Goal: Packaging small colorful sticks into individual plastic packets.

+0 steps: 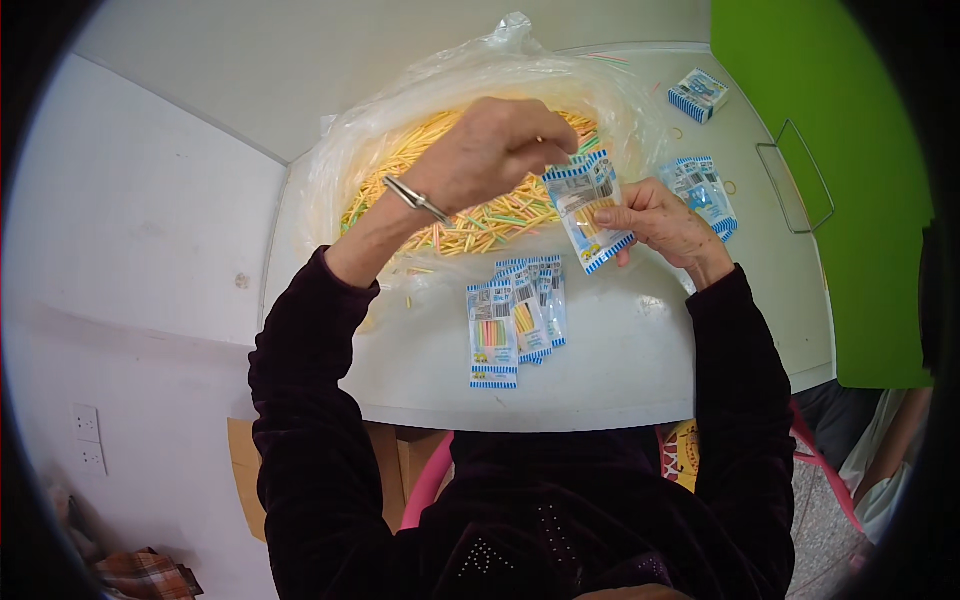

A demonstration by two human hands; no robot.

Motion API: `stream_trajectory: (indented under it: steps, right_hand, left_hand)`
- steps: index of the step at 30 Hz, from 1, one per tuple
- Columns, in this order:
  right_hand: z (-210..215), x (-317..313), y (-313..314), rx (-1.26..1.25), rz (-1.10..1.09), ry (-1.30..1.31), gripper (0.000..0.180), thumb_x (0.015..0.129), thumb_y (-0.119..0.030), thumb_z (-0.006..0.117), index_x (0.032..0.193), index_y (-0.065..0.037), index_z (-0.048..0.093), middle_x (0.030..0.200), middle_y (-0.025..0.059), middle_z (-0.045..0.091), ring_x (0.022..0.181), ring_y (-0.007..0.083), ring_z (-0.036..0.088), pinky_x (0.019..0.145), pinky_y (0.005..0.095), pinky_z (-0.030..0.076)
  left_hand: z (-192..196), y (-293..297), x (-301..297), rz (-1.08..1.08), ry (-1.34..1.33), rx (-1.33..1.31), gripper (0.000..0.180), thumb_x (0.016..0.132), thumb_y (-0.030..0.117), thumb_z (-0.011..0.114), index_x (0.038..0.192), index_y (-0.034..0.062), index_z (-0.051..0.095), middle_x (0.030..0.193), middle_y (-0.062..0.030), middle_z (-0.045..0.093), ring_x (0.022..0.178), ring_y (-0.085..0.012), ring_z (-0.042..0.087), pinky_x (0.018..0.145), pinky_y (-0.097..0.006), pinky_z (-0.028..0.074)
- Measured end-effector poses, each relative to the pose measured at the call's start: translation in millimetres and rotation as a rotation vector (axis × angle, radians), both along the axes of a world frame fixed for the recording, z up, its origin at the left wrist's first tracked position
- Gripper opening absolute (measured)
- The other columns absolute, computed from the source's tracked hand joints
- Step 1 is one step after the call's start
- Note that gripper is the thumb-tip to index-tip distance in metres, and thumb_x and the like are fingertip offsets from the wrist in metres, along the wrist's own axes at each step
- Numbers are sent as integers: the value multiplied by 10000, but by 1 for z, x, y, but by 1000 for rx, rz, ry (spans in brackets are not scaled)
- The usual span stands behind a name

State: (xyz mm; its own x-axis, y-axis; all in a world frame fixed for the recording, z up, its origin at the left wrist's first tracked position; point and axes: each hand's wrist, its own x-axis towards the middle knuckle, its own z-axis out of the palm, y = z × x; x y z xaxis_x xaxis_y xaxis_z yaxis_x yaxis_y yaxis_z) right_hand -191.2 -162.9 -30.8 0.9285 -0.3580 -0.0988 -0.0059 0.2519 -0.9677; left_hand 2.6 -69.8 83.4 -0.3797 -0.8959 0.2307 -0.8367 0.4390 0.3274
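My right hand [662,222] grips a small clear packet [582,205] with blue-and-white striped ends, thumb across its front. Some yellow sticks show through its window. Over the packet's upper end, my left hand [492,150] is closed, fingertips pinched together. Whatever lies between those fingertips is too small or hidden to make out. Behind both hands, a large clear plastic bag [505,45] lies wide open with a heap of thin pastel sticks [400,150], mostly yellow, some green and pink. Nearer me, several similar packets [492,335] overlap on the table, with coloured sticks visible in some.
Beyond my right hand lie more flat packets [703,190] and a banded bundle of packets [698,95], with loose rubber bands [729,187] close by. A green panel [850,200] with a wire handle [797,178] borders the table on the right. White walls stand left and behind.
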Motion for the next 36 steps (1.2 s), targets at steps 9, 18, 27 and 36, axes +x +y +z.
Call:
stream_trajectory:
  steps: [9, 18, 27, 36]
  right_hand:
    - [-4, 4, 0, 148, -22, -89, 283, 845, -216, 629, 999, 21, 624, 859, 81, 668, 655, 84, 622, 449, 198, 487]
    - [-4, 6, 2, 129, -18, -88, 274, 885, -216, 573, 1031, 15, 597, 838, 65, 649, 638, 94, 621, 511, 219, 508]
    - [-6, 8, 2, 65, -84, -74, 229, 858, -173, 610, 993, 11, 620, 835, 63, 650, 657, 103, 625, 523, 210, 519]
    - [3, 2, 8, 43, 7, -11, 342, 910, -308, 524, 1025, 8, 587, 835, 41, 640, 657, 90, 612, 449, 200, 460]
  left_hand:
    - [-35, 0, 9, 256, 683, 159, 282, 896, 227, 560, 1026, -19, 604, 827, -40, 620, 760, -94, 574, 689, -221, 477]
    - [-62, -9, -15, 152, 400, -39, 313, 862, 184, 550, 1119, 6, 554, 957, -128, 630, 788, -207, 603, 725, -296, 475]
    - [-64, -13, -21, 160, 922, 223, 409, 776, 81, 624, 1157, 43, 480, 1005, -77, 564, 878, -139, 559, 765, -272, 468]
    - [-66, -12, -22, 185, 788, 171, 401, 748, 96, 655, 1110, 32, 495, 993, -71, 561, 899, -133, 553, 790, -260, 460]
